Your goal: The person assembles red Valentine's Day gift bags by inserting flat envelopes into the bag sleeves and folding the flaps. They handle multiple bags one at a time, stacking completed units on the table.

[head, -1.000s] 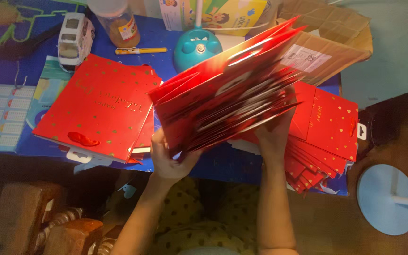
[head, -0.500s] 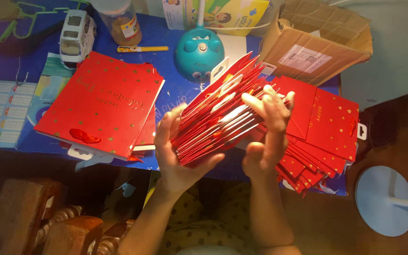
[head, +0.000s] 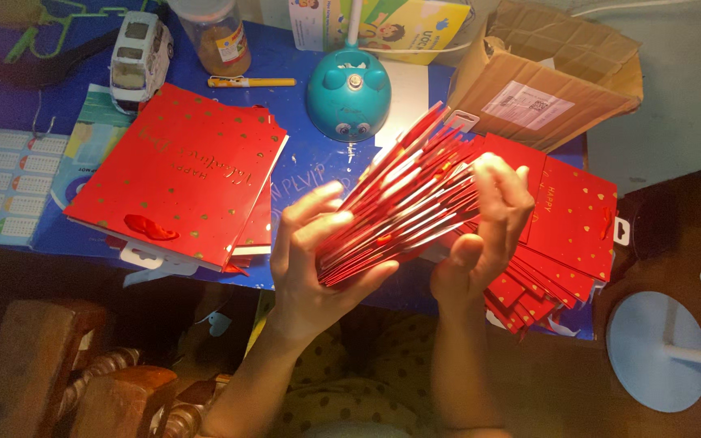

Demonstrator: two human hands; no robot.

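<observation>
Red bag bundle — left hand, right hand clasp it.

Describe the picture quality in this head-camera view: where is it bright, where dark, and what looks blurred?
Head view: warm light falls on the blue table and the left stack of red bags; the floor and the wooden chair at the bottom lie in deep shadow. The left hand and right hand show motion blur at the fingers, as do the edges of the fanned red bags they hold; the cardboard box is sharp.
</observation>
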